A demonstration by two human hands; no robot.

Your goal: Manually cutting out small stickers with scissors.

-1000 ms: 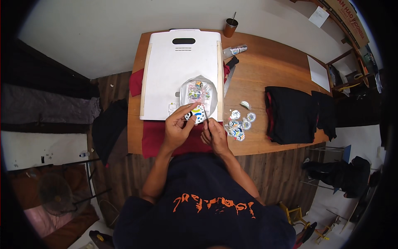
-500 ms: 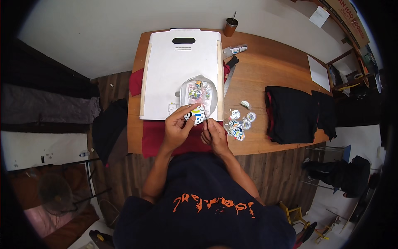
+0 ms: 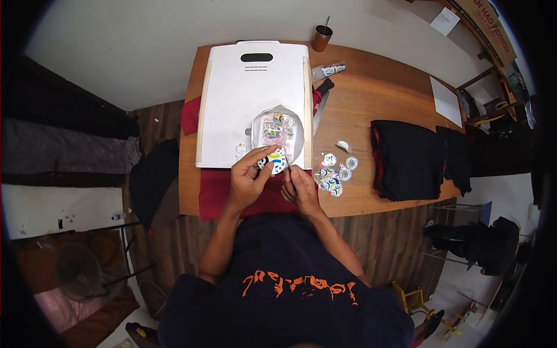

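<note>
My left hand (image 3: 248, 181) pinches a round printed sticker (image 3: 272, 160) at the white board's (image 3: 243, 104) near edge; my right hand (image 3: 301, 187) grips a thin tool (image 3: 288, 165) against it. Several cut stickers (image 3: 335, 174) lie finished (apparently) right; the printed sheet (image 3: 277, 129) remains.

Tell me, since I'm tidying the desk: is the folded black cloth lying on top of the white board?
No, the folded black cloth lies on the bare wooden table, apart from the white board.
</note>
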